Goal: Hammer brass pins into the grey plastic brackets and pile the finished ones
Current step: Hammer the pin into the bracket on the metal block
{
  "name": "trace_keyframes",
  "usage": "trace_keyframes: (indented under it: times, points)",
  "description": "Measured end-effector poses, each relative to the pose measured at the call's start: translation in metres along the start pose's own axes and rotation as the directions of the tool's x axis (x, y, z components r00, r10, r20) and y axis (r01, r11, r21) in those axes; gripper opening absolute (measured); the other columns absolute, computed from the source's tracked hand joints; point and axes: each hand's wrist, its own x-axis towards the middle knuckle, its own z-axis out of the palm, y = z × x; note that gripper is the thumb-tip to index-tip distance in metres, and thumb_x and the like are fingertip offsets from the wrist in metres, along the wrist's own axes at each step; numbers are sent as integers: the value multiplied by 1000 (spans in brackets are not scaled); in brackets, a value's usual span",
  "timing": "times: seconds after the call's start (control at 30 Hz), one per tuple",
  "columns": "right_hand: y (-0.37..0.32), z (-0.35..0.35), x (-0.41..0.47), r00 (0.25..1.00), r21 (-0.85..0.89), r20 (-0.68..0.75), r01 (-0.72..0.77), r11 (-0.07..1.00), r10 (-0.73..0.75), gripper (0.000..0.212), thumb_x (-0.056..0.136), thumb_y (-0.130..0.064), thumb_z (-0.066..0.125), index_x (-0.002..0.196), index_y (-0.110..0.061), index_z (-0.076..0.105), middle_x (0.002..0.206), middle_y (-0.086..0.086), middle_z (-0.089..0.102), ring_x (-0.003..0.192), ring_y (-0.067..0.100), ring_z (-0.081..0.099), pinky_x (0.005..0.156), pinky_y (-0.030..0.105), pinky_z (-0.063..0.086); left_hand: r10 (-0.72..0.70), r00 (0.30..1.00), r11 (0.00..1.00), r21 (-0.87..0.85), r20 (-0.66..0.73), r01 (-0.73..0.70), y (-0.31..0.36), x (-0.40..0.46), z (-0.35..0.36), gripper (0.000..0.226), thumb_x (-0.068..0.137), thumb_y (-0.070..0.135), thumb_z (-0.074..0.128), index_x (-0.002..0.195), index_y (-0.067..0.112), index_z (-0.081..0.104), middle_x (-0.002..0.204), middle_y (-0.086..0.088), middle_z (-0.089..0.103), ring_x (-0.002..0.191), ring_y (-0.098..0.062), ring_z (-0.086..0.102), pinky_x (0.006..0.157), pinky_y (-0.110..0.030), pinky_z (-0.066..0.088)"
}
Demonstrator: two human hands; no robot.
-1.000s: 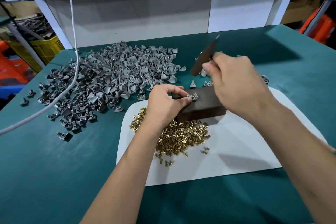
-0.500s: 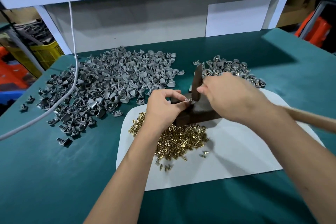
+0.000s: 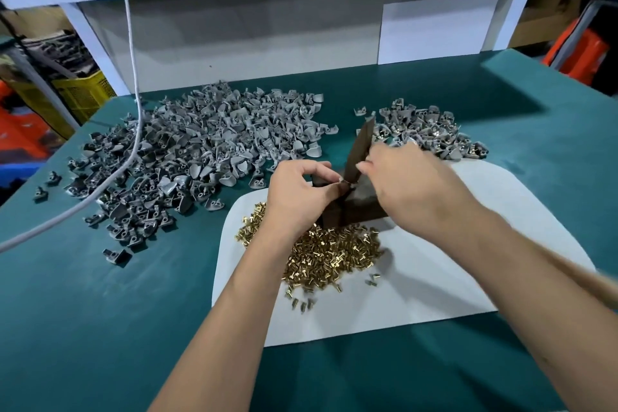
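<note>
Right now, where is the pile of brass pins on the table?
In the head view the brass pins lie on the left part of the white mat, just in front of the dark block and under the left hand.

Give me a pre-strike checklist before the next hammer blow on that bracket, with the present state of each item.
1. Bracket on the dark block: ok.
2. Left hand pinches the bracket: ok.
3. Right hand grips the hammer: ok.
4. Pin seated straight in the bracket: cannot tell, hidden by fingers.
5. Left fingertips clear of the hammer head: not ok, right beside it.
6. Brass pins within reach: ok.
</note>
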Motion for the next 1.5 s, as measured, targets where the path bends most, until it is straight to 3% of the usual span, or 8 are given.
trace_keyframes:
  times: [0.1, 0.23, 0.4, 0.57, 0.7, 1.03, 1.3, 1.5]
  points:
    - [4, -8, 6, 989, -119, 140, 56, 991, -39, 25, 108, -38, 39, 89, -23, 46, 81, 2, 55, 71, 28, 52, 67, 39, 44, -16, 1000, 1000, -6, 4, 16, 1, -3, 0, 13, 75, 13, 90, 73, 21, 80, 111, 2, 74, 109, -12, 68, 102, -42, 54]
    - [5, -16, 7, 984, -61, -178, 15, 998, -26, 21, 108, -35, 39, 92, -24, 45, 67, 0, 45, 57, 26, 40, 56, 35, 32, -2, 1000, 1000, 27, -8, 2, 6, -3, 0, 12, 74, 18, 90, 73, 24, 80, 110, 8, 74, 108, -8, 68, 104, -38, 50]
    - [3, -6, 7, 989, -161, 138, 68, 985, -46, 24, 108, -38, 37, 95, -22, 50, 78, 1, 53, 71, 27, 48, 66, 36, 37, -11, 1000, 1000, -8, 6, 11, 4, -4, 1, 18, 76, 12, 89, 72, 25, 78, 112, 1, 73, 107, -12, 69, 100, -40, 55]
    - [5, -11, 9, 975, 9, -223, 4, 1000, -1, 22, 108, -39, 39, 95, -24, 48, 71, 5, 50, 65, 32, 46, 61, 38, 39, 0, 1000, 1000, 29, -5, 0, 5, -2, -1, 12, 75, 17, 90, 74, 23, 80, 113, 7, 74, 108, -8, 68, 99, -32, 51]
    - [4, 1, 11, 994, -94, 108, 43, 995, -33, 25, 108, -39, 39, 91, -23, 48, 85, 4, 60, 75, 29, 50, 68, 36, 41, -9, 1000, 1000, -17, 0, 9, 5, -4, 1, 19, 76, 11, 89, 70, 25, 78, 114, 1, 73, 106, -10, 69, 98, -36, 56]
    - [80, -26, 5, 985, 152, 111, -145, 978, 129, 16, 87, -37, 78, 87, -25, 69, 86, 3, 67, 78, 22, 57, 61, 26, 43, -70, 997, 987, -146, 21, 72, 3, -5, 1, 29, 84, 8, 80, 66, 30, 80, 119, 2, 73, 114, -17, 67, 110, -46, 47]
    - [98, -6, -4, 958, 4, 199, -211, 977, 206, 14, 75, -24, 87, 74, -29, 73, 77, -7, 69, 78, 20, 65, 73, 34, 54, -74, 996, 974, -211, 53, 84, 8, -7, 1, 28, 84, 4, 78, 65, 24, 79, 120, 1, 73, 112, -11, 68, 108, -40, 49]
    - [71, 1, 10, 996, 157, -85, 31, 987, -18, 12, 84, -32, 78, 77, -31, 69, 82, -15, 68, 84, 14, 65, 82, 34, 52, -55, 997, 977, -206, 48, 64, 7, -7, 1, 24, 84, 7, 80, 67, 24, 79, 120, 4, 73, 111, -11, 69, 107, -41, 50]
